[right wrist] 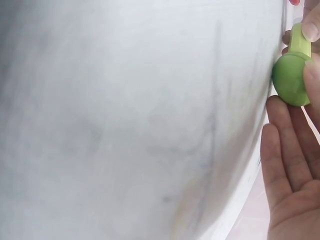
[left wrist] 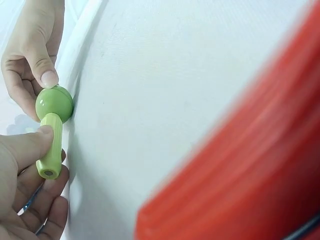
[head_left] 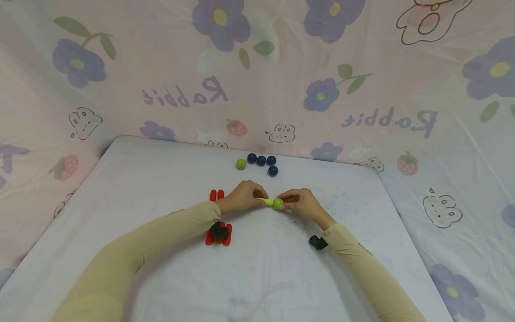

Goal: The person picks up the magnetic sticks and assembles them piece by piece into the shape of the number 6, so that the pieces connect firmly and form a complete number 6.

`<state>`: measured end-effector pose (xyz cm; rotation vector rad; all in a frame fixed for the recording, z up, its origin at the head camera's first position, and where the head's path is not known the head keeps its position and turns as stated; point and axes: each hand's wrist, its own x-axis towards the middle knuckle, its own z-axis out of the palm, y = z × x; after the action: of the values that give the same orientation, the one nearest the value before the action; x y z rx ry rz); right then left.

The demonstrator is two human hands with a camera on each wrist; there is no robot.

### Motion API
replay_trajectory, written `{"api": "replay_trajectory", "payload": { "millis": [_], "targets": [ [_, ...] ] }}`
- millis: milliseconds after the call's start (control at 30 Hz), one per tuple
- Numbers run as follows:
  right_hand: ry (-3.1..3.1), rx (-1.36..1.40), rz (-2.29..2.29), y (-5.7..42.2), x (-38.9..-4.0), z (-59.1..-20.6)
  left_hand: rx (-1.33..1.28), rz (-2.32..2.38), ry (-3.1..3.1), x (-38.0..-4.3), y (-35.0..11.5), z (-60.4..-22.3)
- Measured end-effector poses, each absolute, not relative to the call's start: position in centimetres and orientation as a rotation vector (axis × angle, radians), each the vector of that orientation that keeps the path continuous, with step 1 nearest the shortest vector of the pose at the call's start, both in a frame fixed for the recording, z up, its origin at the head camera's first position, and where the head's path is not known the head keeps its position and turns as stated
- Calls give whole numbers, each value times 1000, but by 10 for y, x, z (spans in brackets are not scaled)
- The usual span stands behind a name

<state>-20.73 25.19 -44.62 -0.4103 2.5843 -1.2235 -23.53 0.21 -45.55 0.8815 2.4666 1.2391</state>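
Above the middle of the white table, the left hand (head_left: 246, 197) pinches a yellow-green rod (left wrist: 49, 155) between thumb and fingers. The rod's near end shows a round grey spot in the left wrist view. Its other end meets a glossy green ball (left wrist: 54, 104), which the right hand (head_left: 305, 205) holds between its thumb and fingers. In the right wrist view the ball (right wrist: 290, 80) and rod (right wrist: 298, 41) touch end to end; whether they are fixed together I cannot tell.
Several red rods (head_left: 213, 195) lie under and beside the left forearm, partly hidden by it. Toward the table's back edge sit several dark blue balls (head_left: 261, 160) and another green ball (head_left: 241, 164). A flower-and-rabbit printed curtain (head_left: 265, 98) surrounds the white table (head_left: 161, 170).
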Motion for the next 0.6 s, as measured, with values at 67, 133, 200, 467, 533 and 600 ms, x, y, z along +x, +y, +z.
{"api": "replay_trajectory", "payload": {
  "millis": [67,133,200,467,533,600],
  "targets": [
    [2588,-405,-1216,251,-207,-446,875,1239,2472,-235,3,-456],
    [2592,-402,-1204,250,-207,-444,869,1239,2473,-235,3,-455],
    [2593,-403,-1195,248,-205,-440,866,1236,2473,-234,3,-455],
    [2594,-418,-1188,237,-191,-414,848,1226,2472,-233,3,-454],
    [2590,-417,-1196,236,-190,-411,841,1222,2470,-233,3,-453],
    [2585,-417,-1205,237,-189,-411,839,1222,2468,-233,3,-453]
  ]
}}
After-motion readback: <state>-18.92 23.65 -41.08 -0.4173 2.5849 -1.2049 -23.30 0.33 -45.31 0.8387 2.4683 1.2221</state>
